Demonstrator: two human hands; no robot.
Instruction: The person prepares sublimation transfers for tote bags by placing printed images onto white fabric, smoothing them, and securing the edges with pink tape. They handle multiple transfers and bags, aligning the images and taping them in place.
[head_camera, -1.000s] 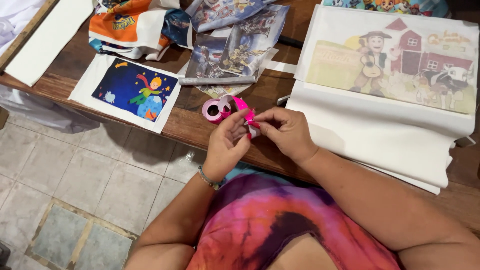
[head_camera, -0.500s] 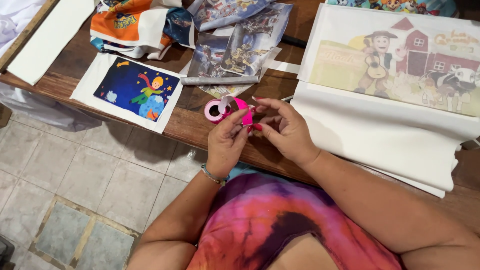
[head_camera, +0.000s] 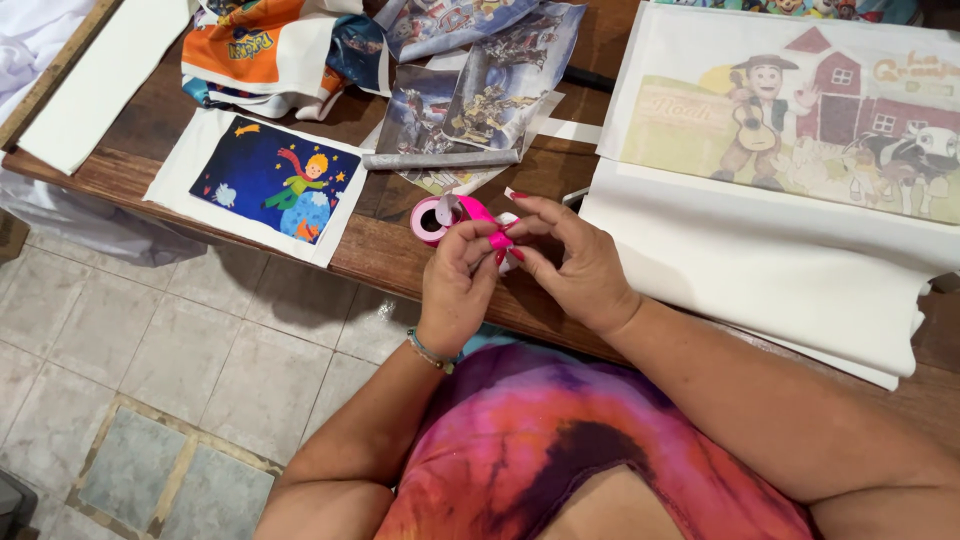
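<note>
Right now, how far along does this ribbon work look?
Early, it seems. Already done: printed fabric pieces, like the blue picture panel and the farm scene print, lie laid out on the wooden table. In hand: the left hand and right hand pinch a pink ribbon drawn from its roll. Left: no ribbon is on any piece yet.

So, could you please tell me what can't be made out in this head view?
- Pink ribbon: its pinched end is hidden by the fingers of the left hand and right hand.
- Ribbon spool: partly covered by the ribbon tail.
- Farm print: cut off by the top and right edges.
- Folded prints: cut off by the top edge.
</note>
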